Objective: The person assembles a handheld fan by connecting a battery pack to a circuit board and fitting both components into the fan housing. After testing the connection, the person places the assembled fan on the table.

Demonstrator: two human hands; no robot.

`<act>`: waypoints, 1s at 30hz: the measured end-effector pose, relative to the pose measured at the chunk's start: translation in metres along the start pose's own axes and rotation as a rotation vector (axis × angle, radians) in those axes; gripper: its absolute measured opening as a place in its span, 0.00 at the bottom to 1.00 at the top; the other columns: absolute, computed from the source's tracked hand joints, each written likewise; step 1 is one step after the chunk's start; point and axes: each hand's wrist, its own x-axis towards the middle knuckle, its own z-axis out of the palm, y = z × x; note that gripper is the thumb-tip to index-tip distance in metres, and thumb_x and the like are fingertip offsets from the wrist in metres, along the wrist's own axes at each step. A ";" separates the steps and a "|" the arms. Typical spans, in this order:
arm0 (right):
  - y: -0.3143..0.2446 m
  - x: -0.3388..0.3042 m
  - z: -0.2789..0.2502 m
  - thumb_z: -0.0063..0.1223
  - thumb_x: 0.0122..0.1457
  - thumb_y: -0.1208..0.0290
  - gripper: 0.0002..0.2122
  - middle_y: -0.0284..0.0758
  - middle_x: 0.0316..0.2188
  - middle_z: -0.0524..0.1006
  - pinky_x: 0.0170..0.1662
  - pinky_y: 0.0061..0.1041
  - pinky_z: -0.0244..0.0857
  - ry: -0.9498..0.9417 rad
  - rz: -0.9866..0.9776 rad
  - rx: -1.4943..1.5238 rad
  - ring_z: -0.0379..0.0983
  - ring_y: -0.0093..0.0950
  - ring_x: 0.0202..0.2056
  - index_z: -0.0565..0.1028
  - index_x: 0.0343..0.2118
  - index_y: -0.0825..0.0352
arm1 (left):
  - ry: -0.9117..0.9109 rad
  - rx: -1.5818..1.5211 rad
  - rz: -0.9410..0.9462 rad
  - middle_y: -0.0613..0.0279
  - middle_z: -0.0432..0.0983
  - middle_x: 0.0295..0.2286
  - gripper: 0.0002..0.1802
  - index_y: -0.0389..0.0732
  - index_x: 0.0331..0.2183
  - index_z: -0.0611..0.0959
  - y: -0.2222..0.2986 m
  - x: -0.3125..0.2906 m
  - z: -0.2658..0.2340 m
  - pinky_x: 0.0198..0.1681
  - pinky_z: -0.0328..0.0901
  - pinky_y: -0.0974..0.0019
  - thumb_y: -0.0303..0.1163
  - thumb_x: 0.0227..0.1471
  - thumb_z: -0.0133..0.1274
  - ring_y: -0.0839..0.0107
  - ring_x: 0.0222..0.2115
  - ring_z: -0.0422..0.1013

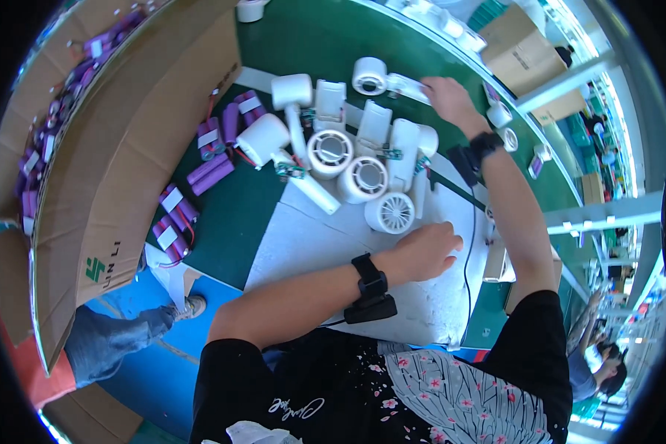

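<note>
My right hand (451, 102) reaches to the far side of the table. Its fingers close on the handle end of a white handheld fan (370, 76), whose round head points left. Loosely curled, my left hand (425, 251) hovers over the pale work sheet with nothing visible in it; its fingers are slightly apart. Just beyond it lies a white fan head with a spoked grille (390, 212). More white fan bodies (330, 152) are grouped past that, some with handles opened and small green circuit boards (290, 170) showing.
Purple battery packs (210, 176) with wires lie left of the fans. A large cardboard box (148, 140) borders the table's left side, with more packs beyond it. A black cable (472, 251) crosses the pale sheet (296, 240). Another person's leg (118, 337) shows at lower left.
</note>
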 end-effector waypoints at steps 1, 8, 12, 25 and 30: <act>0.004 -0.007 -0.001 0.46 0.61 0.64 0.12 0.48 0.39 0.77 0.48 0.42 0.64 0.020 -0.002 -0.034 0.72 0.46 0.43 0.77 0.41 0.64 | -0.033 -0.014 -0.012 0.52 0.72 0.38 0.11 0.39 0.37 0.79 0.002 -0.004 0.001 0.40 0.68 0.53 0.31 0.50 0.55 0.51 0.37 0.72; 0.017 -0.139 -0.028 0.43 0.58 0.75 0.15 0.41 0.24 0.75 0.24 0.27 0.67 -0.071 0.437 0.485 0.73 0.30 0.24 0.71 0.48 0.69 | 0.129 -0.076 -0.138 0.44 0.70 0.38 0.17 0.36 0.44 0.72 0.009 -0.014 0.000 0.39 0.67 0.51 0.32 0.53 0.54 0.47 0.36 0.71; -0.020 -0.257 -0.024 0.39 0.59 0.77 0.18 0.32 0.28 0.73 0.20 0.18 0.62 0.009 0.580 0.809 0.67 0.18 0.19 0.67 0.54 0.66 | 0.322 -0.141 -0.182 0.39 0.71 0.36 0.21 0.36 0.46 0.68 0.011 -0.013 0.009 0.38 0.66 0.47 0.34 0.54 0.53 0.44 0.35 0.71; -0.152 -0.288 -0.123 0.54 0.56 0.77 0.12 0.39 0.20 0.73 0.25 0.28 0.64 -0.296 -0.010 0.454 0.71 0.29 0.19 0.73 0.44 0.67 | 0.013 -0.004 0.076 0.47 0.76 0.28 0.11 0.34 0.30 0.78 0.018 -0.014 -0.001 0.32 0.69 0.52 0.33 0.46 0.56 0.49 0.30 0.75; -0.268 -0.188 -0.126 0.56 0.56 0.68 0.15 0.42 0.27 0.76 0.33 0.34 0.68 -0.429 -0.679 0.544 0.74 0.39 0.28 0.73 0.45 0.69 | 0.076 -0.022 0.126 0.48 0.76 0.28 0.10 0.35 0.29 0.78 0.014 -0.016 0.001 0.32 0.69 0.53 0.32 0.46 0.56 0.50 0.30 0.74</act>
